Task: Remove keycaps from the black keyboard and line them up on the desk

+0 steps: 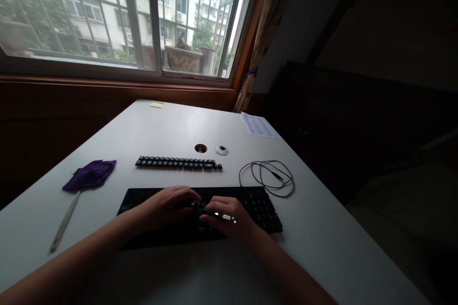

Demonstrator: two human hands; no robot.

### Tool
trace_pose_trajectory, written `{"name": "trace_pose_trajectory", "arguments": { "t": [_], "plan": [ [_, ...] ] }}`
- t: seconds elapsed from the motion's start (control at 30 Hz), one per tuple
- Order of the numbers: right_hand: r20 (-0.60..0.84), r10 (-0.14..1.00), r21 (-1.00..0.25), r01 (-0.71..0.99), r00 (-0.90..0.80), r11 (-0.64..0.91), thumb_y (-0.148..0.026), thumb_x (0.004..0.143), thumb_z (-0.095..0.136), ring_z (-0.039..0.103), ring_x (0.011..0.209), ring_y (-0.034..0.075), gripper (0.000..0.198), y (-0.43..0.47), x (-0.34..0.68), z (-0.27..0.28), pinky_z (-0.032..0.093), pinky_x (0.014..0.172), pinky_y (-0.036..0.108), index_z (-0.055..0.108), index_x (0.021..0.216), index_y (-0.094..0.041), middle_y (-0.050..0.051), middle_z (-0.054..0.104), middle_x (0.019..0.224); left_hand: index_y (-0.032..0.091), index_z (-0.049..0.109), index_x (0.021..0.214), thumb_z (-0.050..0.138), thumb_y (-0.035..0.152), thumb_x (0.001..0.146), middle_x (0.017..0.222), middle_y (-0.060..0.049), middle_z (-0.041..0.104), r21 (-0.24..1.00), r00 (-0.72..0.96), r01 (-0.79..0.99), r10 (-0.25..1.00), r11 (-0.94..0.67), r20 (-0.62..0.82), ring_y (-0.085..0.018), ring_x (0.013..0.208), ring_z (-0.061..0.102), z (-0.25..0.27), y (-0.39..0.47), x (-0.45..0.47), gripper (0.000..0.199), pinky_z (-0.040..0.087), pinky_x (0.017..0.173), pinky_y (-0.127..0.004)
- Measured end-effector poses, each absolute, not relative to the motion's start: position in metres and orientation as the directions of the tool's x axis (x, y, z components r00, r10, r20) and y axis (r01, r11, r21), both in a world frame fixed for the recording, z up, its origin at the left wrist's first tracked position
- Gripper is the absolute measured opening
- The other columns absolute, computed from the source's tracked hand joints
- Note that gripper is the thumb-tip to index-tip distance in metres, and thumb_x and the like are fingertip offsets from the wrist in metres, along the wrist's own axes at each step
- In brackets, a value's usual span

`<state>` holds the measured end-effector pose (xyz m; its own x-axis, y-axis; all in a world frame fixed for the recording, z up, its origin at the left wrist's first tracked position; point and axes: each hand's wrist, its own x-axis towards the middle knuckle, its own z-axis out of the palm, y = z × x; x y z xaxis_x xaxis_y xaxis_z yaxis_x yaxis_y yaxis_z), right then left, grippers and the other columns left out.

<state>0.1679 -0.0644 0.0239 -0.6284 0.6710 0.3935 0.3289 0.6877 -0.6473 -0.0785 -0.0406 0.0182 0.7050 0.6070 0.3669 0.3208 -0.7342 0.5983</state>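
A black keyboard lies in front of me, with both hands over its middle. My right hand is closed on a slim dark pen-like tool with a shiny metal back end. The tool's tip points left, close to the fingers of my left hand. Those fingers are curled down over the keys, and whatever is between them is hidden. Behind the keyboard, black keycaps stand lined up in two rows. The keyboard's cable is coiled at its upper right, plug end showing.
A purple cloth and a thin grey brush-like stick lie on the white table at left. Farther back are a cable hole, its round cover, a printed sheet and a yellow note. A barred window rises behind.
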Motion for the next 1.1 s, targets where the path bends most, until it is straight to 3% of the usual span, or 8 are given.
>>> {"name": "trace_pose_trajectory", "arguments": {
  "t": [0.37,0.8,1.1],
  "plan": [
    [0.381,0.683,-0.644,0.352,-0.623,0.680,-0.038,0.094,0.059,0.054,0.066,0.012,0.023,-0.0635,0.1684,0.0248,0.043,0.061,0.025,0.068,0.087,-0.018,0.002,0.061,0.077,0.021,0.065,0.113,0.052,0.022,0.098,0.105,-0.008,0.063,0.523,0.710,0.320,0.566,-0.790,0.419,-0.017,0.088,0.064,0.0118,-0.0419,-0.0749,0.020,0.055,0.075,-0.027],
    [0.394,0.691,-0.642,0.355,-0.606,0.679,-0.038,0.095,0.058,0.051,0.064,0.012,0.024,-0.0635,0.1697,0.0266,0.042,0.060,0.025,0.068,0.086,-0.018,0.001,0.059,0.074,0.022,0.065,0.111,0.052,0.021,0.098,0.096,-0.008,0.058,0.355,0.718,0.435,0.557,-0.827,0.417,-0.018,0.085,0.052,0.0106,-0.0398,-0.0732,0.018,0.049,0.071,-0.028],
    [0.377,0.710,-0.680,0.342,-0.595,0.648,-0.038,0.094,0.060,0.052,0.065,0.012,0.022,-0.0643,0.1699,0.0254,0.041,0.061,0.025,0.066,0.087,-0.018,0.001,0.058,0.076,0.020,0.064,0.110,0.050,0.023,0.100,0.091,-0.007,0.056,0.306,0.734,0.461,0.552,-0.833,0.395,-0.019,0.081,0.048,0.0090,-0.0397,-0.0738,0.018,0.044,0.068,-0.028]
  ]
}}
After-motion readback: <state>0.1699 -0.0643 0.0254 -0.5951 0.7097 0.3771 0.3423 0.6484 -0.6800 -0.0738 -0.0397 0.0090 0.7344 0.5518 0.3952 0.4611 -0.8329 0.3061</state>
